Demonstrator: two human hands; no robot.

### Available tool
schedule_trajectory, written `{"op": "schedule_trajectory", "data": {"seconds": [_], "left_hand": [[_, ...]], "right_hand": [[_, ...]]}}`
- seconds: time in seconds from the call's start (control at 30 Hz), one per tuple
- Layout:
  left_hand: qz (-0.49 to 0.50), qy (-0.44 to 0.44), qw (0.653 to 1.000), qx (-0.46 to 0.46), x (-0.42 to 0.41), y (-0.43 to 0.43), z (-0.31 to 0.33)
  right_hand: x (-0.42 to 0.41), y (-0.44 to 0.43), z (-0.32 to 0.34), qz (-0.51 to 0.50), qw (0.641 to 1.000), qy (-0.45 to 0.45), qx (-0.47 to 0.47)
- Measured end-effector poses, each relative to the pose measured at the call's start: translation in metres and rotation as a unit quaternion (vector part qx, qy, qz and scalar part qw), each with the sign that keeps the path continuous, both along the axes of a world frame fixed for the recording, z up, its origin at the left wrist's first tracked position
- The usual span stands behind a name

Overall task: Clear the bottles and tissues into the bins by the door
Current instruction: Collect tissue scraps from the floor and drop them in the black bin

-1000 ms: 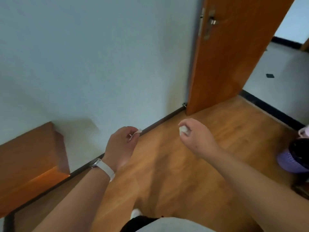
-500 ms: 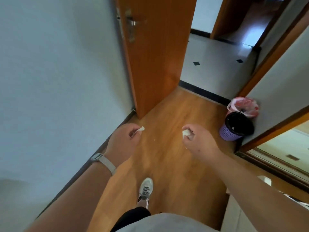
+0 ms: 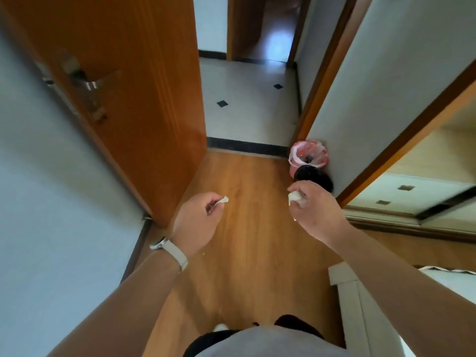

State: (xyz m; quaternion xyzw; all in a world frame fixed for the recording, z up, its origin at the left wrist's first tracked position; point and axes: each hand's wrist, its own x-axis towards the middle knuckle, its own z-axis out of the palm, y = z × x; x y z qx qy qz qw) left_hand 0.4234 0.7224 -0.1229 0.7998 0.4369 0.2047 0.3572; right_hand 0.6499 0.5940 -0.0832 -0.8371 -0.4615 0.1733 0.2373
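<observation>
My left hand (image 3: 198,220) pinches a small scrap of white tissue (image 3: 223,200) between thumb and fingers, held over the wooden floor. A crumpled white tissue (image 3: 294,196) sits in the curled fingers of my right hand (image 3: 315,212). Just beyond that hand, against the right wall, stand two bins: a dark-lined bin (image 3: 315,177), partly hidden by my knuckles, and behind it a bin with a pink bag (image 3: 309,155). No bottles are in sight.
An open orange wooden door (image 3: 144,99) stands on the left, with white tiled floor (image 3: 247,104) past the dark threshold. A wood-framed mirror or sliding panel (image 3: 417,181) lines the right side. A white furniture edge (image 3: 360,305) is at the lower right.
The view has swung right and forward toward the doorway. The bins have come closer and now sit just past my right hand. Both hands keep hold of their tissues.
</observation>
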Motion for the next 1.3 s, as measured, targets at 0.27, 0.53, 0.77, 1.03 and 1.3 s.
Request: {"op": "schedule_trajectory", "data": {"seconds": [0.27, 0.53, 0.77, 1.03, 1.3], "left_hand": [[-0.121, -0.005, 0.993, 0.014, 0.115, 0.038, 0.005], [-0.150, 0.032, 0.988, 0.010, 0.244, 0.073, -0.012], [-0.172, 0.096, 0.981, -0.006, 0.388, 0.100, -0.012], [-0.198, 0.112, 0.974, 0.007, 0.498, 0.131, -0.007], [-0.248, 0.111, 0.962, -0.023, 0.554, 0.192, -0.043]], "right_hand": [[0.080, -0.003, -0.005, -0.130, 0.991, -0.001, 0.021], [0.201, 0.018, -0.045, -0.160, 0.986, 0.029, 0.030], [0.334, 0.041, -0.060, -0.169, 0.983, 0.068, 0.009], [0.423, 0.058, -0.074, -0.190, 0.978, 0.084, -0.018], [0.459, 0.102, -0.093, -0.231, 0.968, 0.095, -0.029]]}}
